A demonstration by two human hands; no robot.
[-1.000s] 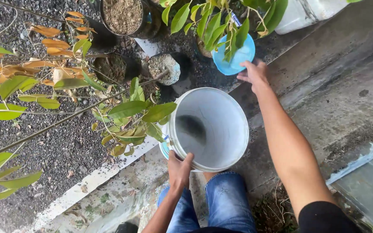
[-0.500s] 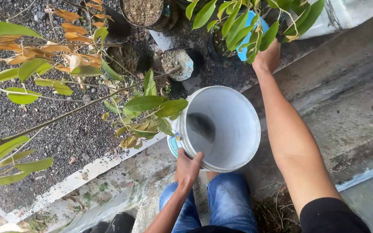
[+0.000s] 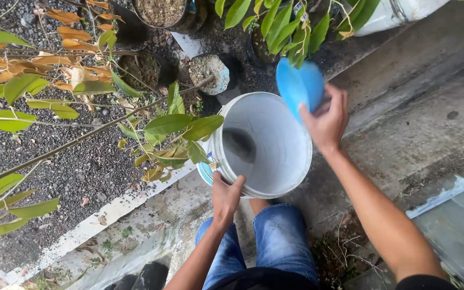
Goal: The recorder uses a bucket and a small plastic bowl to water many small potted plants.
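A leafy branch [image 3: 81,137] stretches over dark gravel [image 3: 55,172] at the left, with potted plants [image 3: 159,13] along the top. The left hand [image 3: 225,196] is clamped on the near rim of a white bucket [image 3: 275,156], which stands tilted on the concrete ledge [image 3: 404,118] above the person's jeans [image 3: 283,244]. Over the bucket's far rim, the right hand [image 3: 327,119] grips a blue scoop [image 3: 299,85], fingers closed around its lower edge, just below the green leaves [image 3: 285,29].
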